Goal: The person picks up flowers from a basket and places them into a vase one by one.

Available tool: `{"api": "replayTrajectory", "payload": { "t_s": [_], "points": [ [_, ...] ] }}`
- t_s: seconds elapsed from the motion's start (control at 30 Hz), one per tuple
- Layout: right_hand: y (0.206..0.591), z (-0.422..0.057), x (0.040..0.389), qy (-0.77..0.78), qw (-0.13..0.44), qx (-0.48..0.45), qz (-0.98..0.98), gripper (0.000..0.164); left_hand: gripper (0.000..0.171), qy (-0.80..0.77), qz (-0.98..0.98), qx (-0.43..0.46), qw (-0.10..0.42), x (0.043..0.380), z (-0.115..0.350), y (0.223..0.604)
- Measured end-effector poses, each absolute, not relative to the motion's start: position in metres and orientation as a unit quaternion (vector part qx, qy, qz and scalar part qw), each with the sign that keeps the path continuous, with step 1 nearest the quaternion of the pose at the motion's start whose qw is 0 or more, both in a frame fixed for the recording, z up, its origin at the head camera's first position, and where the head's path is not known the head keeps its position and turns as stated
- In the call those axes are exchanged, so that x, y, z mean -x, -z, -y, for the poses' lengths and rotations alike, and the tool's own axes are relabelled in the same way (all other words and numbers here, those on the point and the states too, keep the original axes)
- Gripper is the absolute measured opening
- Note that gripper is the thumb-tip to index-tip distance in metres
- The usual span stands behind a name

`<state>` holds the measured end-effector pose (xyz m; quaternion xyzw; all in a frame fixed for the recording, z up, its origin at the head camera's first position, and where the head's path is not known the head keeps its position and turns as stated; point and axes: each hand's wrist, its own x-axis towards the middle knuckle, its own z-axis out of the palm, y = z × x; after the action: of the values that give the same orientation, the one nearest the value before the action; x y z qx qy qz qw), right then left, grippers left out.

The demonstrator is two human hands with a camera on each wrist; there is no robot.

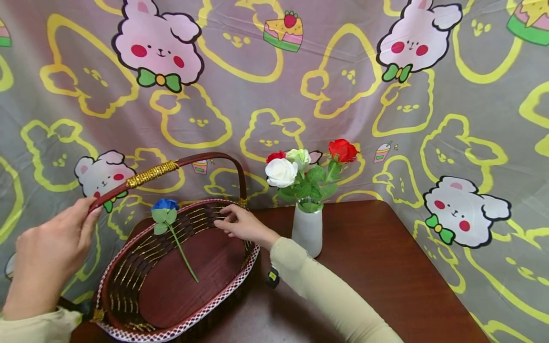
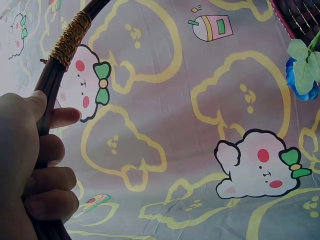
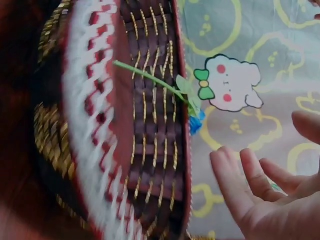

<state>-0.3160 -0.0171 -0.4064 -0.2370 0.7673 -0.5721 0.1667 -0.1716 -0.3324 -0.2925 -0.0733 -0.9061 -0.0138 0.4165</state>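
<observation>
My left hand [image 1: 53,255] grips the curved handle of the wicker basket [image 1: 195,309] near its left end, fingers curled round it in the left wrist view. Inside the basket leans a blue rose [image 1: 165,206]; its stem rests toward the basket floor and its bloom lies at the back rim. Over the basket's right end hovers my right hand [image 1: 246,225], fingers loosely bent and holding nothing. In the right wrist view the right hand's fingers [image 3: 230,180] are spread, apart from the blue rose.
Just right of the basket stands a white vase [image 1: 308,231] with red, white and pale green roses. Everything sits on a dark brown table [image 1: 386,267]. A patterned cloth [image 1: 266,95] hangs behind and beside it.
</observation>
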Motion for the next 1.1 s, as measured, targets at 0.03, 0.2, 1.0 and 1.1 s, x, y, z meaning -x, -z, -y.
{"api": "replayTrajectory", "payload": {
  "t_s": [0.03, 0.2, 1.0, 1.1],
  "points": [
    [0.407, 0.025, 0.318, 0.572, 0.174, 0.235, -0.766, 0.050, 0.017, 0.014, 0.905, 0.073, 0.418, 0.171, 0.332, 0.292],
    [0.409, 0.063, 0.327, 0.561, 0.202, 0.215, -0.773, 0.061, 0.017, 0.009, 0.907, 0.066, 0.415, 0.171, 0.332, 0.292],
    [0.454, 0.141, 0.330, 0.547, 0.319, 0.136, -0.762, 0.081, 0.014, 0.014, 0.911, 0.060, 0.408, 0.171, 0.331, 0.291],
    [0.461, 0.146, 0.324, 0.559, 0.322, 0.125, -0.753, 0.077, 0.014, 0.015, 0.913, 0.059, 0.403, 0.170, 0.331, 0.292]
  ]
}}
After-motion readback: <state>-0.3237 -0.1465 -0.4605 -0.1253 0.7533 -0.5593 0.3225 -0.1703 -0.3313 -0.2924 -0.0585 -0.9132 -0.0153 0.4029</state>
